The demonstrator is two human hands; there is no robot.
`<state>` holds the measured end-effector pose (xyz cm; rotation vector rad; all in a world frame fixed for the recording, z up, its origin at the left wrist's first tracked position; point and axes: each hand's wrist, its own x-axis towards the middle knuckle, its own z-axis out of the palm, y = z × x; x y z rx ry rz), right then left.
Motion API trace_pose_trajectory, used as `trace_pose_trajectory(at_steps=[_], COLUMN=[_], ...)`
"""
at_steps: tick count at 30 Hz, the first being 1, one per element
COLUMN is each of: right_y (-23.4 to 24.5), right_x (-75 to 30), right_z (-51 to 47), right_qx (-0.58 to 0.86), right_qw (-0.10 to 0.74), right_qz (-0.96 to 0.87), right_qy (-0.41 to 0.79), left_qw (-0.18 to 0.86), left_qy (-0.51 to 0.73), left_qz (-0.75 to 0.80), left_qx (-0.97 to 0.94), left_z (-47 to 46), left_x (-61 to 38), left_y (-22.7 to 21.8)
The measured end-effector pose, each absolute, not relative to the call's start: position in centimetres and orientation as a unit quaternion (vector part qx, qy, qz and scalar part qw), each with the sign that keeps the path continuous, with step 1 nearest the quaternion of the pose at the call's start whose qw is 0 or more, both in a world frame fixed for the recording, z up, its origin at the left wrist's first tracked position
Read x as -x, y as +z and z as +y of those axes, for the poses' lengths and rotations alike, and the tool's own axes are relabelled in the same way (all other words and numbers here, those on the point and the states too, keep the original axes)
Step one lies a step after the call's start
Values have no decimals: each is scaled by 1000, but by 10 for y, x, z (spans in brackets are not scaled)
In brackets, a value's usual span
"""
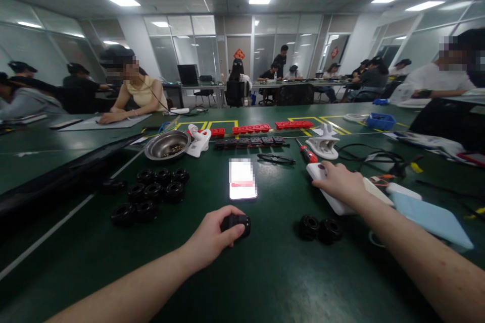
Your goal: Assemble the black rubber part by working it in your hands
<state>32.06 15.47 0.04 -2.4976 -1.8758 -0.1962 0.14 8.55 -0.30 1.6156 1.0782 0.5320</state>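
My left hand (215,234) is closed round a black ring-shaped part (242,225) in front of the phone (243,186), whose screen is lit. My right hand (339,181) is over a white elongated case (333,203), fingers bent together at its far end. A small dark patch shows by those fingertips; whether they hold anything is unclear. Two more black ring-shaped parts (320,228) sit on the table nearer me. Several like them (153,192) stand in rows at the left.
Behind the rows is a metal bowl (167,145) with small brass-coloured pieces. Red trays (250,128), a black strip of parts (250,142), glasses (276,159), a red screwdriver (307,152) and white stands (324,142) lie farther back. A blue flat case (430,217) and cables are at right.
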Motion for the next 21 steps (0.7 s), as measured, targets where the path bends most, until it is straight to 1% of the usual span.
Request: trace_pose_trajectory(at_steps=[10, 16, 21], right_y=[0, -7, -9], right_x=[-322, -333, -348], right_z=[155, 161, 164], right_qx=[791, 814, 812], right_qw=[-15, 11, 17], right_qz=[-606, -581, -584], right_qy=[-83, -19, -7], left_qw=[531, 533, 535], left_qy=[221, 228, 227], left_qz=[456, 455, 455], left_qx=[-679, -676, -675], left_z=[86, 87, 87], left_x=[-2, -2, -2], left_y=[-2, -6, -5])
